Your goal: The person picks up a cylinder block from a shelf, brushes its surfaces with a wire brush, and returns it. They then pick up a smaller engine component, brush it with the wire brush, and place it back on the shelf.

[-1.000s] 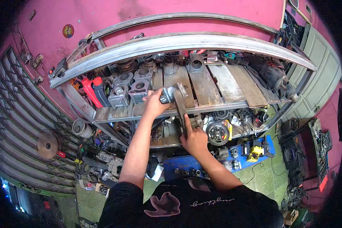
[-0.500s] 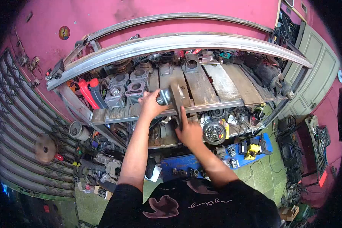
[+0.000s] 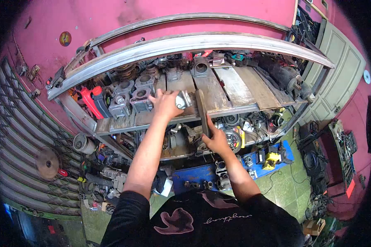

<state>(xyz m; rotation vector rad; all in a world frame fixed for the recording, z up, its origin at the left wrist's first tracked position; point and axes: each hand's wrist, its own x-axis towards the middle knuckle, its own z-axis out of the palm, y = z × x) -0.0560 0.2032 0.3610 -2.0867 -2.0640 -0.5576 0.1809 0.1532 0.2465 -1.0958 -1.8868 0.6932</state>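
My left hand (image 3: 166, 108) is closed round a silvery metal engine part (image 3: 183, 100) at the front of the wooden shelf (image 3: 218, 101). My fingers cover much of the part, so its exact kind does not show. In my right hand (image 3: 218, 142) is a long, flat brown wooden bar (image 3: 203, 113), gripped by its lower end. It stands almost upright in view, just right of the metal part, with a small gap between them. A finned engine cylinder (image 3: 141, 101) sits left of my left hand.
More cylinders (image 3: 120, 106) line the shelf's left side beside a red bottle (image 3: 88, 103). One cylinder block (image 3: 200, 69) stands at the back. A metal rail (image 3: 210, 41) crosses above the shelf. Below are a blue bench (image 3: 185, 175) with parts and a yellow object (image 3: 271, 160).
The wooden bar has moved right, away from the metal part, and is no longer blurred. My left hand has turned over the part, with its back now facing up.
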